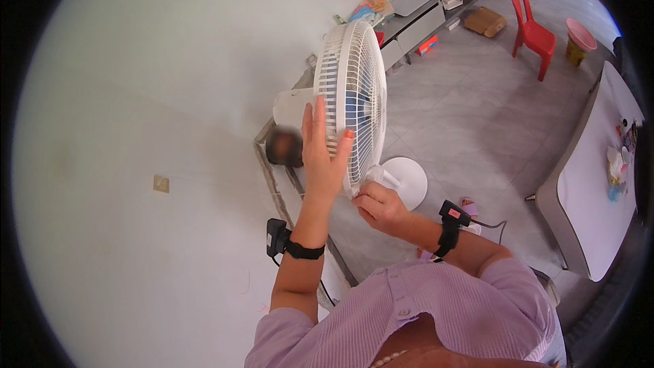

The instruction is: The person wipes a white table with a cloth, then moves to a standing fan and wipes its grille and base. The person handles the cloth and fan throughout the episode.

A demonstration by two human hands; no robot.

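A white pedestal fan stands before me, its round wire guard [352, 107] turned side-on and its blue blades [356, 108] showing through the bars. My left hand [323, 163] straddles the guard's rim, with the thumb over the front bars and the fingers along the rear. At the guard's lower edge, my right hand [382, 208] is closed with bent fingers around a crumpled whitish piece [374, 174], which looks like cloth. Its fingertips are partly hidden. Behind the guard sits the white motor housing [292, 107], and the round white base [411, 179] rests on the floor.
A white wall [153, 87] rises close on the left, with a socket [161, 184]. A low cabinet [421, 25] bearing clutter runs along the wall beyond the fan. To the right are a red plastic chair [534, 33], a pink basin [581, 35] and a white table [582, 189].
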